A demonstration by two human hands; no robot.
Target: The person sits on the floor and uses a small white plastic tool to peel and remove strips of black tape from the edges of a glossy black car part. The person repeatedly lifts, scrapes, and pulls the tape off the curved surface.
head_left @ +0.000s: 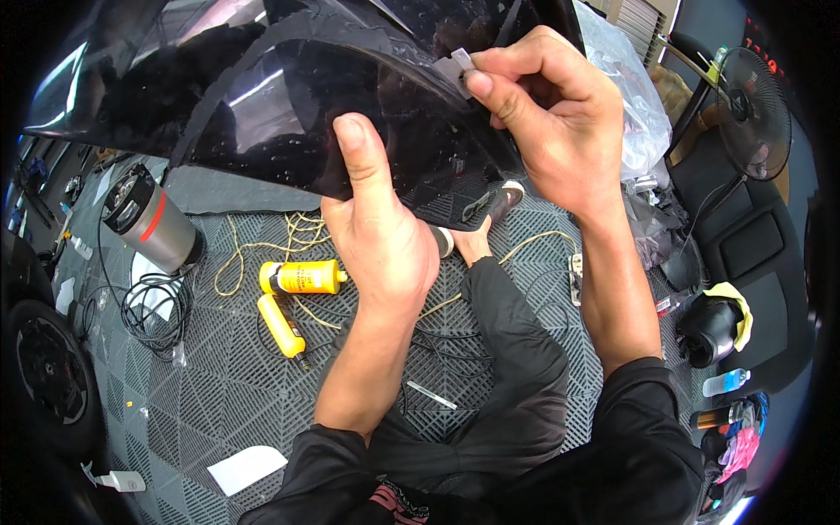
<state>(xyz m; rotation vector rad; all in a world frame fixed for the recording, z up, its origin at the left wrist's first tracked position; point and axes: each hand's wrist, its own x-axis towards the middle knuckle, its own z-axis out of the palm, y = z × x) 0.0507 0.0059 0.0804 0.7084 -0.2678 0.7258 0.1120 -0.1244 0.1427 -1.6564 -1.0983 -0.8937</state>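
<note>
A glossy black panel (236, 114) fills the far side of the scene, its long axis running from left to right and its near edge slanting nearer toward the right, where it narrows to a tip beside the right wrist. Water drops dot its surface. Above that narrowing end, the right hand (551, 122) has thumb and forefinger together, clamped on a small pale strip (462, 59) at the panel's surface; the strip is short, and its free end points far and to the left. The left hand (385, 241) is at the panel's near edge, with its thumb raised straight toward the far side and lying over the black surface; its other fingers are hidden, so I cannot tell how far they are closed. Nearer, on the grey patterned floor (210, 385), a large yellow bottle (303, 277) lies on its side left of the left forearm, with a slimmer yellow bottle (281, 325) just on its near side. Farther left are a silver container (157, 223) with a red band and a coiled black cable (156, 306). A black fan (754, 114) stands at the far right, and a water bottle (726, 382) lies nearer on that side.
</note>
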